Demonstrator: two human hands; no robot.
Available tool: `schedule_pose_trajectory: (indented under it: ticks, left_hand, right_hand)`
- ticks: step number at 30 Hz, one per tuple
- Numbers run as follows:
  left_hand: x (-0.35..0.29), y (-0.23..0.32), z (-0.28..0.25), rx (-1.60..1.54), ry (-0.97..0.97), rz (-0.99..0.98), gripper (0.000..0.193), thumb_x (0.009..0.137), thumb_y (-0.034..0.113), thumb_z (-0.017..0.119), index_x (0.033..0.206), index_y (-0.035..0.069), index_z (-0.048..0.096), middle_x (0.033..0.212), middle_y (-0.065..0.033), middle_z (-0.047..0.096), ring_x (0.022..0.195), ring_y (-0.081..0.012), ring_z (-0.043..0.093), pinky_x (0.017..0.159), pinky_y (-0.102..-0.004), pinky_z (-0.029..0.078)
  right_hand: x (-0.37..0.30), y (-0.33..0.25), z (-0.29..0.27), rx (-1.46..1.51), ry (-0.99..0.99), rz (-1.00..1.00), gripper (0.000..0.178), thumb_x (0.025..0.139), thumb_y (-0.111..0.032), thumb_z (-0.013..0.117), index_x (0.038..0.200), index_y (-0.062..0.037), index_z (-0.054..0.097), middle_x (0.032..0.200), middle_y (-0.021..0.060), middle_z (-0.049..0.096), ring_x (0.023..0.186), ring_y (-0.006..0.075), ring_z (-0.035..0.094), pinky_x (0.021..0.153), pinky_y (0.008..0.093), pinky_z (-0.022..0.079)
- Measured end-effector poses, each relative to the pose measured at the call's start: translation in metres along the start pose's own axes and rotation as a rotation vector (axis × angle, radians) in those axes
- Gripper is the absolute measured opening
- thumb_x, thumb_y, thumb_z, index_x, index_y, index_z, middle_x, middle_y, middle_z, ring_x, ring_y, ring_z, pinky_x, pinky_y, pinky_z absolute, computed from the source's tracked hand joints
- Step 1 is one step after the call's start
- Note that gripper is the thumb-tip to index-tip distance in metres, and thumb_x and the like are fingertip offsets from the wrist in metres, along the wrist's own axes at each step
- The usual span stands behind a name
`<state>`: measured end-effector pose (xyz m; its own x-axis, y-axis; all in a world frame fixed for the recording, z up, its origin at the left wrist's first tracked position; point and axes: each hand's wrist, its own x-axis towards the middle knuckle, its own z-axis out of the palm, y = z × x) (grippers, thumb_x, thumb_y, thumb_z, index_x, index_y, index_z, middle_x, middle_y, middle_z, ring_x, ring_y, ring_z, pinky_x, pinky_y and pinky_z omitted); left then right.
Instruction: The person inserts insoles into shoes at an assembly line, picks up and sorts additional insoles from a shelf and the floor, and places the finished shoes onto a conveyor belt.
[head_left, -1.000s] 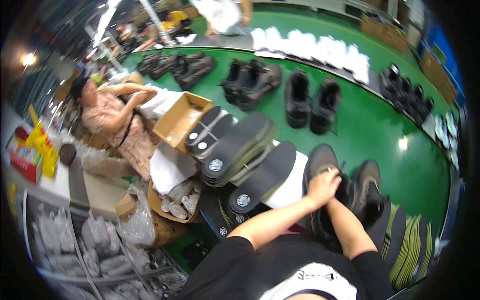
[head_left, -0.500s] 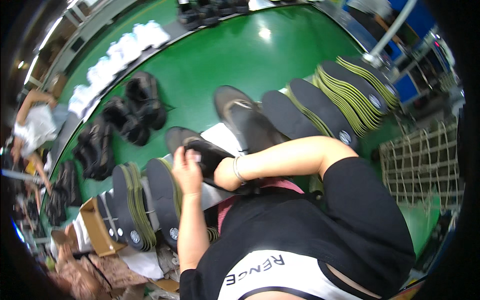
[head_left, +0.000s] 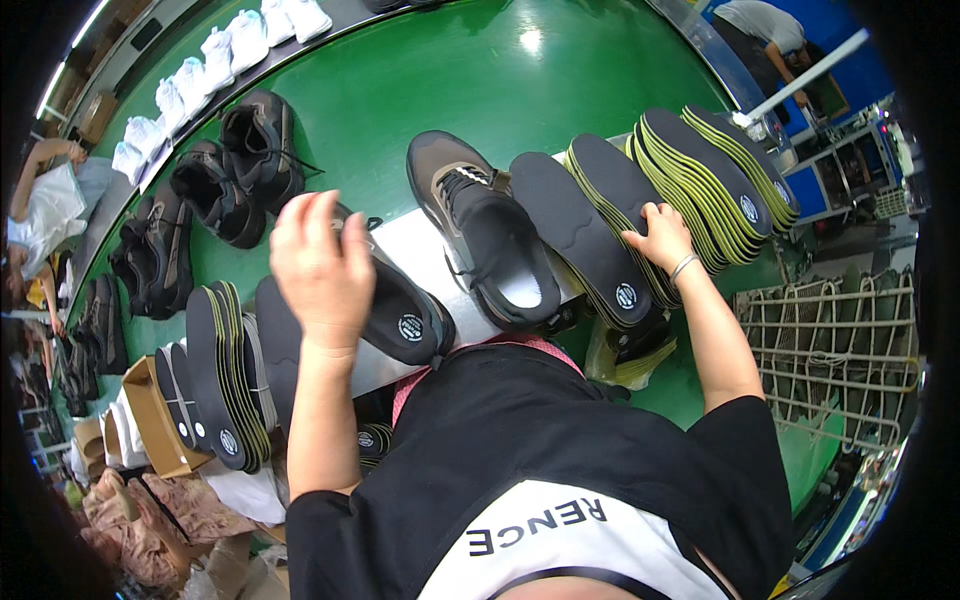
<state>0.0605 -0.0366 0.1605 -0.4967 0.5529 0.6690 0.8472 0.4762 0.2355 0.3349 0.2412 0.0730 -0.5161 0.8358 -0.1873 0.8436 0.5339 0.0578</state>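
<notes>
the left hand [head_left: 322,262] is spread open, fingers loose, resting on a dark sneaker with a black insole inside [head_left: 395,305]; it closes around nothing. this shoe lies at the near edge of the green counter [head_left: 400,90]. the right hand [head_left: 661,236] has its fingers curled on a stack of black insoles with yellow-green edges [head_left: 615,200], just right of a second dark sneaker with grey sides [head_left: 480,230]. another stack of black insoles [head_left: 222,370] stands at the left.

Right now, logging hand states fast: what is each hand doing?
Left hand: open, fingers spread over the dark shoe, no grip.
Right hand: fingers curled on the stacked insoles, grip unclear.
</notes>
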Motion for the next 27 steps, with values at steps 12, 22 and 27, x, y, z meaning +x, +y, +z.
schedule_pose_trajectory:
  ticks: [12, 22, 27]
  left_hand:
    - [-0.06, 0.05, 0.067, -0.299, -0.658, -0.106, 0.08, 0.073, 0.024, 0.061, 0.13, 0.0, 0.011, 0.074, -0.02, 0.056, 0.069, -0.0322, 0.056, 0.066, -0.0397, 0.044]
    - [0.019, 0.033, 0.039, -1.329, -0.541, -0.7, 0.021, 0.082, 0.012, 0.05, 0.1, 0.002, 0.057, 0.08, -0.003, 0.059, 0.067, -0.0069, 0.053, 0.061, -0.0186, 0.041]
    - [0.002, 0.047, 0.083, -0.384, -0.343, 0.202, 0.044, 0.065, 0.031, 0.067, 0.097, 0.002, 0.055, 0.098, -0.0157, 0.05, 0.094, -0.0312, 0.048, 0.078, -0.0369, 0.04]
  right_hand:
    - [0.017, -0.017, -0.012, -0.063, -0.024, 0.138, 0.047, 0.057, -0.045, 0.069, 0.086, -0.011, 0.053, 0.098, 0.0123, 0.048, 0.101, 0.029, 0.041, 0.083, 0.0412, 0.034]
    - [-0.024, -0.032, -0.082, 1.502, -0.177, 0.026, 0.027, 0.075, -0.028, 0.061, 0.074, -0.0054, 0.048, 0.065, 0.0009, 0.049, 0.055, 0.0083, 0.049, 0.056, 0.019, 0.042]
    - [-0.067, -0.055, -0.116, 1.471, -0.457, -0.119, 0.037, 0.074, -0.034, 0.055, 0.084, 0.0014, 0.053, 0.069, 0.0065, 0.054, 0.058, 0.0121, 0.055, 0.055, 0.0224, 0.046]
